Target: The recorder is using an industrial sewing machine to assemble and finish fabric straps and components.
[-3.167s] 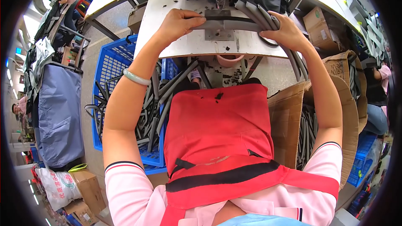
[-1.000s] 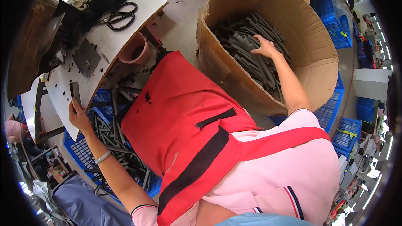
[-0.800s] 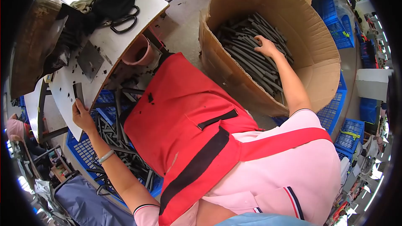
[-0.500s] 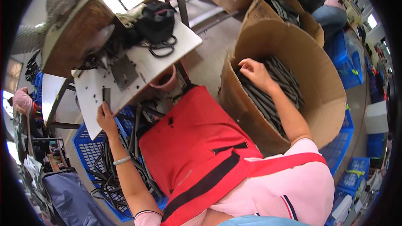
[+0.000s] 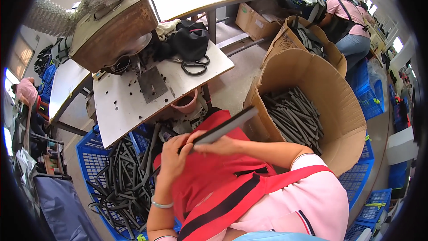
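Over my red apron [image 5: 232, 187] I hold a flat black-and-grey strip [image 5: 229, 126], its far end tilted up to the right. My left hand [image 5: 173, 156] is closed, fingers pinching at the strip's near end. My right hand [image 5: 218, 146] grips the strip from below, right beside the left fingers; motion blurs it a little. A tall cardboard carton [image 5: 321, 73] on the right holds many similar strips [image 5: 294, 118]. A blue basket [image 5: 91, 151] at lower left holds a tangle of dark strips [image 5: 122, 187].
Ahead on the left stands a white worktable [image 5: 118, 120] with a rusty metal machine [image 5: 116, 35], black scissors [image 5: 194, 65], a black cloth bag [image 5: 191, 40] and dark scraps. A pink bucket [image 5: 185, 103] sits beneath. At far right a co-worker [image 5: 347, 22] bends over another carton [image 5: 276, 40].
My left hand has come back from the worktable's edge with the strip. My right hand has left the carton and moved left onto the same strip. The view has shifted.
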Demonstrator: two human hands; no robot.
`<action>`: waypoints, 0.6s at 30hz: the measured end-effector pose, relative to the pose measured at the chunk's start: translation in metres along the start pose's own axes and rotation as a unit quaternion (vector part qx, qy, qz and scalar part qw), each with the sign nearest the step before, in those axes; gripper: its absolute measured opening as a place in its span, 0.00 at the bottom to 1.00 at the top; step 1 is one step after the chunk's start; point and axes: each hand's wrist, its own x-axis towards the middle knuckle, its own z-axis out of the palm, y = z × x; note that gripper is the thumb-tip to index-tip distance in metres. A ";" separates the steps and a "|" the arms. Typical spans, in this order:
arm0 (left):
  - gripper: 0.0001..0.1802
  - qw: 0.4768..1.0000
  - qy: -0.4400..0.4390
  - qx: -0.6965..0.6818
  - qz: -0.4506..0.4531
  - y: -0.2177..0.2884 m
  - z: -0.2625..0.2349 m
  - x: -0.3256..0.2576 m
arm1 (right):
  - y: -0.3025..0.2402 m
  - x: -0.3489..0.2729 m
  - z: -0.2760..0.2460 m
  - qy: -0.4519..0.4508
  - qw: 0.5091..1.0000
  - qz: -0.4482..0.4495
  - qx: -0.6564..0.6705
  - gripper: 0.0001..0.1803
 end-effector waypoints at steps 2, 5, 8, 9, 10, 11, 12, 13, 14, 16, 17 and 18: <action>0.10 0.973 -0.128 -0.136 -0.139 -0.033 -0.012 -0.022 | -0.015 -0.005 -0.017 0.042 0.994 0.082 0.050 0.18; 0.09 0.971 -0.195 -0.125 -0.058 -0.046 -0.006 -0.035 | 0.007 -0.019 -0.031 0.056 0.967 0.232 0.089 0.19; 0.10 0.966 -0.137 -0.204 -0.075 -0.044 -0.003 -0.030 | -0.005 -0.029 -0.030 -0.157 0.904 0.354 -0.180 0.20; 0.09 0.964 -0.120 -0.223 -0.073 -0.043 -0.003 -0.026 | -0.007 -0.033 -0.022 -0.220 0.899 0.205 -0.320 0.21; 0.09 0.964 -0.123 -0.225 -0.074 -0.041 -0.007 -0.024 | -0.011 -0.032 -0.018 -0.218 0.899 0.207 -0.318 0.21; 0.10 0.939 -0.166 -0.262 -0.147 -0.037 -0.014 -0.022 | -0.015 -0.029 -0.014 -0.153 0.900 -0.021 -0.407 0.22; 0.10 0.906 -0.204 -0.297 -0.223 -0.033 -0.020 -0.021 | -0.033 -0.020 -0.002 -0.081 0.845 -0.247 -0.468 0.24; 0.11 0.916 -0.213 -0.274 -0.202 -0.032 -0.021 -0.019 | -0.054 -0.008 0.004 -0.066 0.829 -0.273 -0.483 0.26; 0.11 0.915 -0.216 -0.274 -0.204 -0.023 -0.023 -0.014 | -0.068 0.004 0.004 -0.050 0.813 -0.298 -0.498 0.29; 0.12 0.858 -0.241 -0.402 -0.210 0.004 -0.034 0.001 | -0.067 0.018 0.002 -0.094 0.847 -0.157 -0.499 0.27; 0.12 0.847 -0.253 -0.415 -0.216 0.011 -0.039 0.007 | -0.066 0.021 0.002 -0.140 0.860 -0.014 -0.490 0.25; 0.12 0.847 -0.253 -0.414 -0.218 0.011 -0.043 0.006 | -0.067 0.022 0.002 -0.141 0.861 -0.014 -0.488 0.25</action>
